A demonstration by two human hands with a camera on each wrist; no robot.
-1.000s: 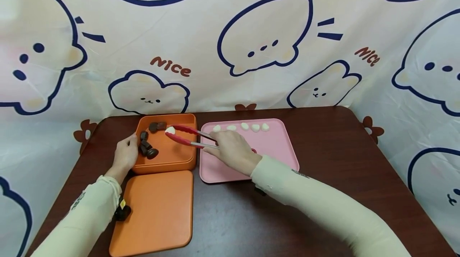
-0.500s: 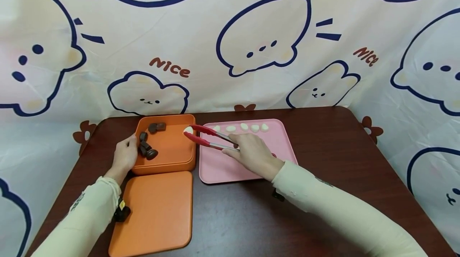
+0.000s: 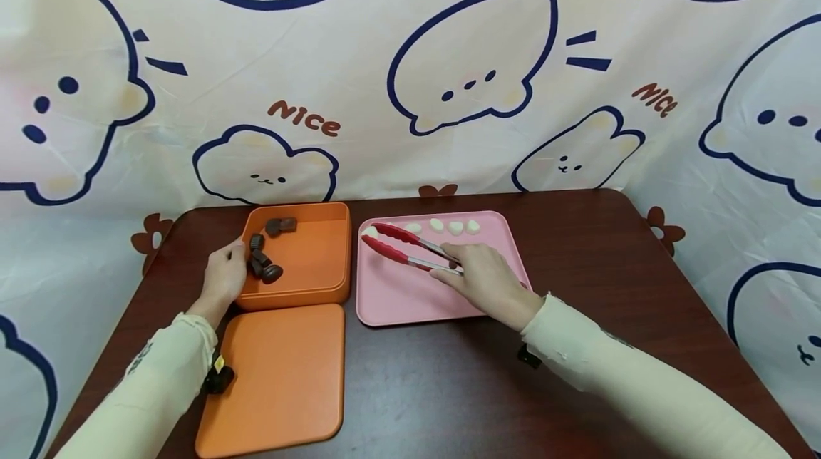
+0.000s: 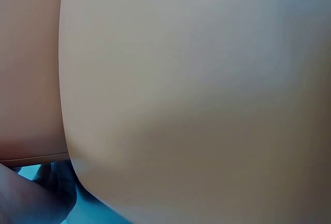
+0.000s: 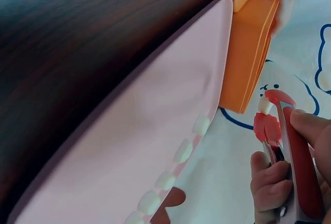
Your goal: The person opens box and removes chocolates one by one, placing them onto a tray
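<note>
Six white pieces (image 3: pixel 455 228) counted: five along the tray's (image 3: pixel 410 295) far edge, one of these partly masked by the tongs (image 3: pixel 388 251) in my head view; the sixth sits between the tongs' tips, above the tray's left end. The right hand's (image 3: pixel 490 281) fingers grasp the tongs. The left hand (image 3: pixel 222 277) touches the box (image 3: pixel 295 298); its fingertips are hidden, so I cannot tell their hold. Inside, I make out about six dark pieces (image 3: pixel 272 274), some overlapping. One lid (image 3: pixel 276 373) blurs across my left wrist view.
</note>
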